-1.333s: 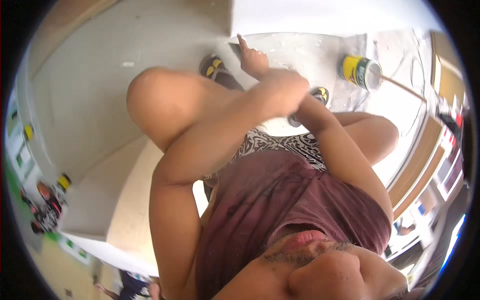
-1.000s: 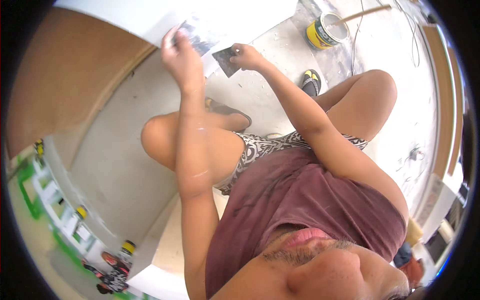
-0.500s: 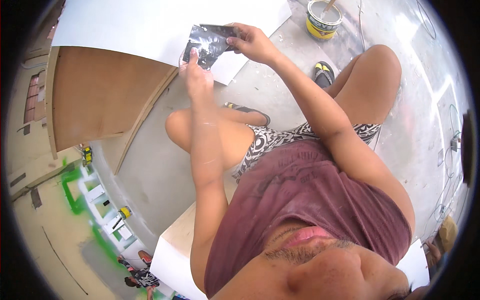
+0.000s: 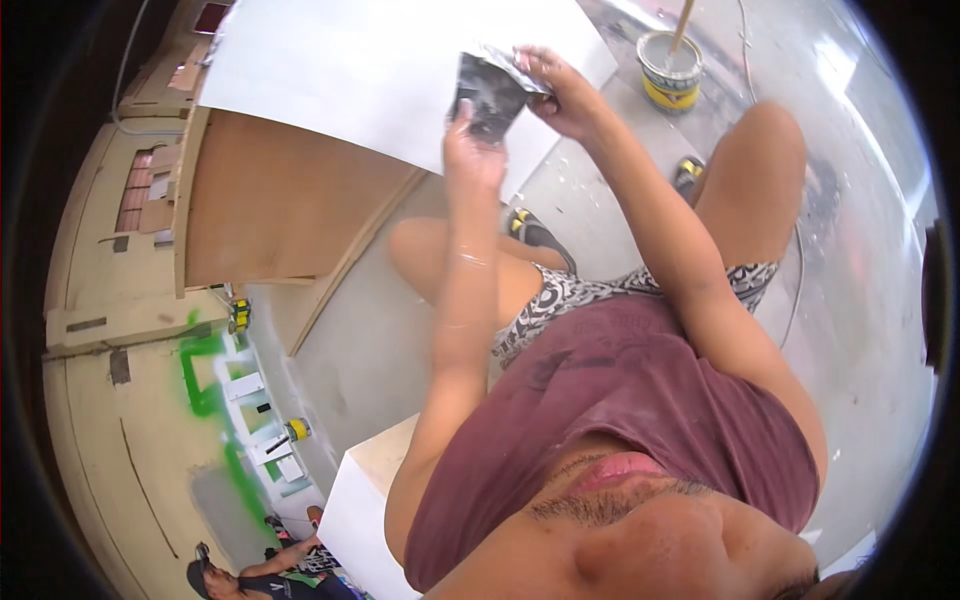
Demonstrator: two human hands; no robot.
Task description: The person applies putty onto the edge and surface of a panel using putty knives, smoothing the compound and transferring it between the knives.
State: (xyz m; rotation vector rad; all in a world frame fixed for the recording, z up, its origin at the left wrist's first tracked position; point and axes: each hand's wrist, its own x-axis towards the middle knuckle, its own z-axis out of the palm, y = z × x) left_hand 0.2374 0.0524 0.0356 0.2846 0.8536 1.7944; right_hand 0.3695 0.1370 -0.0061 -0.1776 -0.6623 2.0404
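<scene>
White-smeared black plate (image 4: 488,95), maroon shirt (image 4: 610,400)

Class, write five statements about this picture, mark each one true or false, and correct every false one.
1. The left hand holds a dark flat plate. True.
2. The right hand is empty. False: it holds a thin flat blade.
3. A stick stands in the bucket. True.
4. The bucket is to the left of both hands. False: it is to their right.
5. The person's shorts are plain red. False: they have a dark-and-white pattern.
</scene>
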